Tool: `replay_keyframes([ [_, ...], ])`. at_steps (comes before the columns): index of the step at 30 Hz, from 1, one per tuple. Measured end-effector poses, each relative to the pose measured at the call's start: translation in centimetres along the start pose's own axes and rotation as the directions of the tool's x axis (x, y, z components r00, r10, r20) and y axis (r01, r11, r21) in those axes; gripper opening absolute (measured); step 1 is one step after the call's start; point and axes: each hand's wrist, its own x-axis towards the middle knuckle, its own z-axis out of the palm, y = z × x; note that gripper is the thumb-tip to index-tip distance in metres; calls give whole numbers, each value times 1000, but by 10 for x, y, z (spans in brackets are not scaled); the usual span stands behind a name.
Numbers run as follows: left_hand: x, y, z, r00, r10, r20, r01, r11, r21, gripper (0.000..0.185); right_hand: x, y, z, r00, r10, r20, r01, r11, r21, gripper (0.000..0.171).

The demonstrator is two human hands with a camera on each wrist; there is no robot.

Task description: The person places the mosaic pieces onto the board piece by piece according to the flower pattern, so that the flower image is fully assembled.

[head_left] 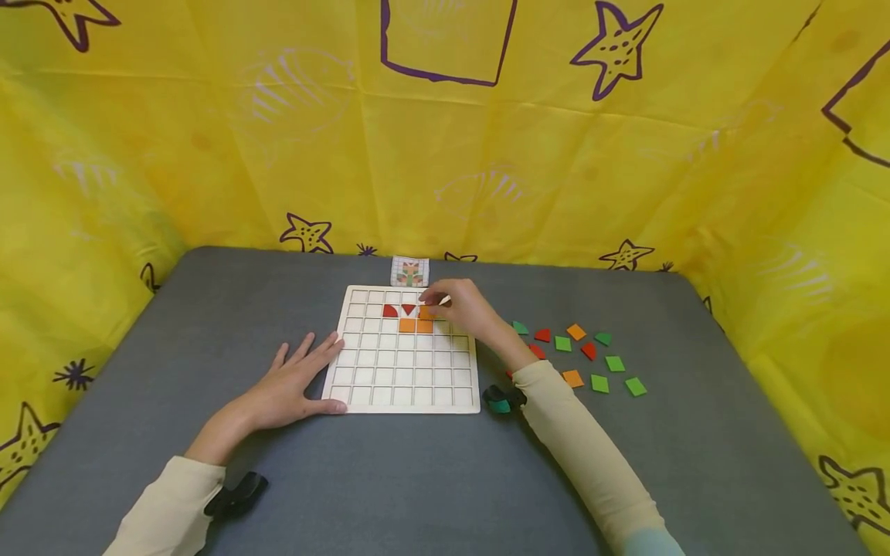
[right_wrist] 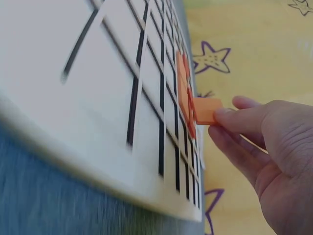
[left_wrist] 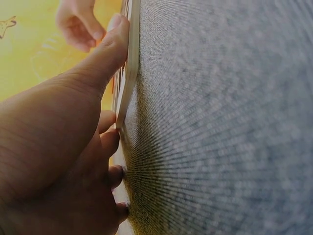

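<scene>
My right hand (head_left: pixel 459 303) pinches an orange square tile (right_wrist: pixel 206 110) between thumb and fingers, tilted over the upper part of a white gridded board (head_left: pixel 403 397). Just below it, two orange squares (head_left: pixel 416 326) sit side by side in the grid. To its left lie a red quarter-round tile (head_left: pixel 390 311) and a red triangle (head_left: pixel 408 310). More red under the held tile is mostly hidden. With fingers spread, my left hand (head_left: pixel 288 390) rests at the board's left edge, its thumb (left_wrist: pixel 115 41) on the near corner.
A small printed pattern card (head_left: pixel 410 272) lies behind the board. Right of the board, loose green squares (head_left: pixel 599 383), red pieces (head_left: pixel 589 351) and orange squares (head_left: pixel 573 378) are scattered on the grey table (head_left: pixel 389 486), partly hidden by my right forearm. Yellow cloth (head_left: pixel 445 154) hangs around the table.
</scene>
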Motion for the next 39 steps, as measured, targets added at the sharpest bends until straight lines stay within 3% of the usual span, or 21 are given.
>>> replay_keyframes([
  [12, -3, -1, 2, 1000, 7, 4, -7, 1000, -16, 106, 14, -21, 26, 999, -22, 50, 21, 1000, 19, 16],
  [22, 1, -1, 2, 1000, 2, 7, -2, 1000, -11, 105, 22, -23, 41, 998, -15, 62, 13, 999, 38, 15],
  [39, -1, -2, 1, 1000, 4, 5, -4, 1000, -15, 105, 23, -28, 47, 997, 27, 69, -26, 1000, -9, 14],
])
